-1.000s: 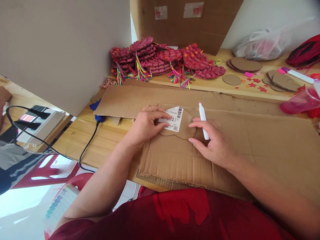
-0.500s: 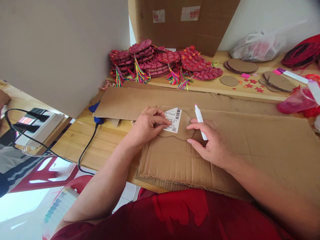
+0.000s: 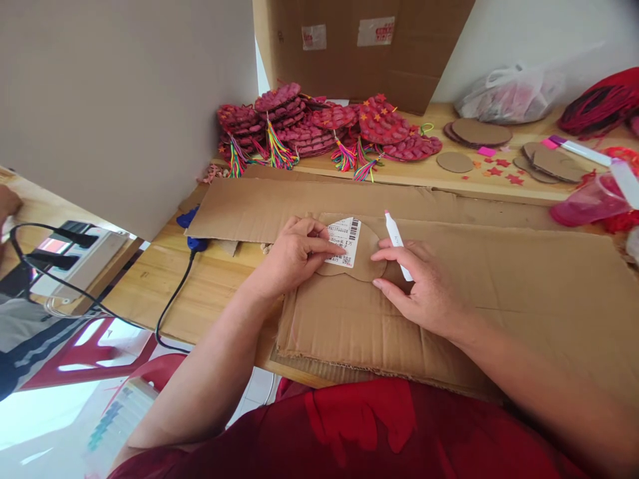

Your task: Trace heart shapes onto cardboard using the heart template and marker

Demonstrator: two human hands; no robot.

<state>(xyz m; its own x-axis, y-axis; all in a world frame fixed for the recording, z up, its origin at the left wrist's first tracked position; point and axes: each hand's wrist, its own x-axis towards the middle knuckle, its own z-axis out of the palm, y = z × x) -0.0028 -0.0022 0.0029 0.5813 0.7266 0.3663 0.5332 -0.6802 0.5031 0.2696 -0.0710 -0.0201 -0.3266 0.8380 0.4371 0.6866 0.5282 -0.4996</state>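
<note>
A rounded cardboard cutout (image 3: 368,253) with a notch in its lower edge lies on a large flat cardboard sheet (image 3: 399,326). A white printed label (image 3: 351,247) covers much of its left side. My left hand (image 3: 299,256) is closed at the cutout's left edge, with thumb and fingertips over the label and hiding part of it. A white marker with a pink tip (image 3: 398,243) leans upward from my right hand (image 3: 419,276), tucked between the fingers. That hand's index finger and thumb touch the cutout's right edge.
Behind lie pink-red padded discs with colourful tassels (image 3: 319,126), cardboard ovals (image 3: 482,131), small red stars (image 3: 514,179), another marker (image 3: 582,151) and a pink plastic cup (image 3: 584,203). A power strip (image 3: 80,256) with black cables is at left, near another person's hand (image 3: 7,201).
The view has shifted slightly. My left fingers have moved a little over the label, and more of its print shows. My right hand stays at the cutout's edge with the marker.
</note>
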